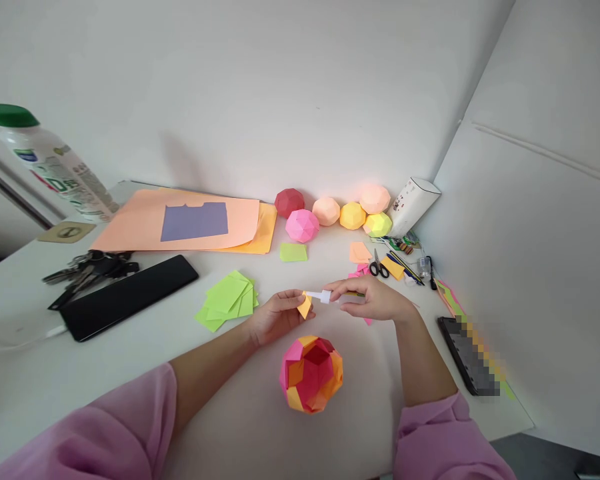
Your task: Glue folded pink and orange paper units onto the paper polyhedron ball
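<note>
My left hand [279, 319] pinches a small folded yellow-orange paper piece [305, 307] between thumb and fingers. My right hand [377, 299] is closed around a small glue bottle [325, 297] with a white nozzle, its body mostly hidden by the fingers. The nozzle tip points left and meets the upper edge of the paper piece; whether glue is coming out is too small to see. Just below both hands sits a hollow paper ball [295, 373] in pink, orange and yellow, with an opening facing up. Several pink paper pieces [363, 270] lie partly behind my right hand.
Green paper squares [227, 298] lie left of my hands, near a black slab [130, 297] and keys [93, 270]. Several finished paper balls [303, 225] line the wall. Scissors [379, 265], pencils [405, 268] and a phone [467, 357] are at right; a white bottle [63, 170] stands far left.
</note>
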`<action>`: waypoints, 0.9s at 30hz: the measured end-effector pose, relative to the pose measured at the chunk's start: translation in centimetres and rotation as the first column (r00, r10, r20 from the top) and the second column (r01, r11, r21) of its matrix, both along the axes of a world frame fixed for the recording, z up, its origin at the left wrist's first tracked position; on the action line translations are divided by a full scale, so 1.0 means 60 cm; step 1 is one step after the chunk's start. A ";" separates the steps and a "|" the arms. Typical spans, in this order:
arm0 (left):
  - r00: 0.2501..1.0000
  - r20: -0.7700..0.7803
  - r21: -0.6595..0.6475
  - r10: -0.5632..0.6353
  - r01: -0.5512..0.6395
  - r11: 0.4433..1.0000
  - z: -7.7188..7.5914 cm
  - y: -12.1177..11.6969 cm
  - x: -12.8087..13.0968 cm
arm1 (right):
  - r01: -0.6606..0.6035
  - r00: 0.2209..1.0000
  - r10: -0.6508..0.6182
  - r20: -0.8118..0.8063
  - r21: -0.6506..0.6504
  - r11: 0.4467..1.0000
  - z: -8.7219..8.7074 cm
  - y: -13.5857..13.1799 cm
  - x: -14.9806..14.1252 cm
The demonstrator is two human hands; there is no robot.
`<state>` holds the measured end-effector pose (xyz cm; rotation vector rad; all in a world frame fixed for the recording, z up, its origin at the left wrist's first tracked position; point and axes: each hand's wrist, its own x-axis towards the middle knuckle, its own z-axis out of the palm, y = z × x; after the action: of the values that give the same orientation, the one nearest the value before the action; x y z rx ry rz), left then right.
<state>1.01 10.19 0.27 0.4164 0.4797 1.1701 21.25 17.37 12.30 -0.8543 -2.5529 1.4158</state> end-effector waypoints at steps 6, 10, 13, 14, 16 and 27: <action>1.000 -0.003 -0.010 0.003 -0.003 1.000 0.002 -0.001 0.000 | 0.000 0.999 -0.001 0.044 0.017 1.000 0.002 -0.003 -0.002; 1.000 -0.003 -0.020 0.003 -0.003 1.000 0.003 -0.001 0.000 | -0.004 0.998 0.001 0.068 0.044 0.999 -0.002 -0.005 -0.003; 1.000 -0.003 -0.023 0.006 -0.006 1.000 0.003 -0.001 0.000 | -0.009 0.997 0.003 0.082 0.071 0.997 -0.004 -0.007 -0.003; 1.000 -0.003 -0.024 0.008 -0.009 1.000 0.003 -0.001 0.000 | -0.010 0.996 0.004 0.084 0.081 0.997 -0.005 -0.008 -0.003; 1.000 -0.002 -0.026 0.012 -0.012 1.000 0.002 0.000 0.000 | -0.014 0.996 0.005 0.088 0.097 0.995 -0.005 -0.009 -0.003; 1.000 0.005 -0.021 0.010 -0.009 1.000 0.002 0.001 0.000 | -0.040 0.993 0.015 0.113 0.223 0.974 -0.010 -0.012 -0.006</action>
<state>1.02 10.26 0.39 0.3936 0.4893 1.1742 20.91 16.68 11.71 -0.8852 -2.7488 1.0843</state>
